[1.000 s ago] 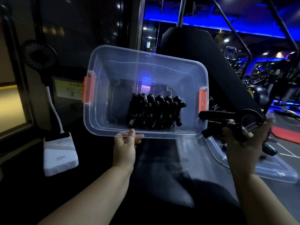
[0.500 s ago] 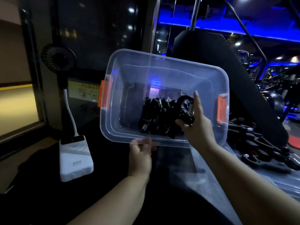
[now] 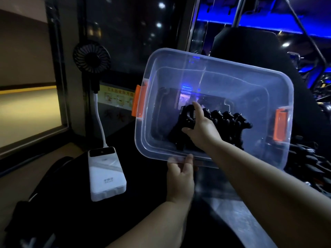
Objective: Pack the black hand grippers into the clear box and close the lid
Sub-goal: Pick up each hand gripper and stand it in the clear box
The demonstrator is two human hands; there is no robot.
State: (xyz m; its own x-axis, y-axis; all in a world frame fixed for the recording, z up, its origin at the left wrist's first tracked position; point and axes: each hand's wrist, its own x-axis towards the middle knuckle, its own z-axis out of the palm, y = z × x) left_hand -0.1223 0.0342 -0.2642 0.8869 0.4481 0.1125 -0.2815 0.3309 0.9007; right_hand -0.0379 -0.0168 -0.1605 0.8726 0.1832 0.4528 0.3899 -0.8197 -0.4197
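The clear box with orange latches is tilted toward me, its open top facing the camera. My left hand grips its near rim from below. A row of several black hand grippers lies inside along the bottom. My right hand reaches into the box and holds one more black hand gripper at the left end of that row. More black hand grippers lie outside, to the right of the box. The lid is hidden in this view.
A white power bank with a small black fan on a white stalk stands to the left on the dark surface. Gym machines and blue lights fill the background on the right.
My right hand carried a hand gripper from outside on the right into the box, then across to the left end of the row. The box shifted right in the view.
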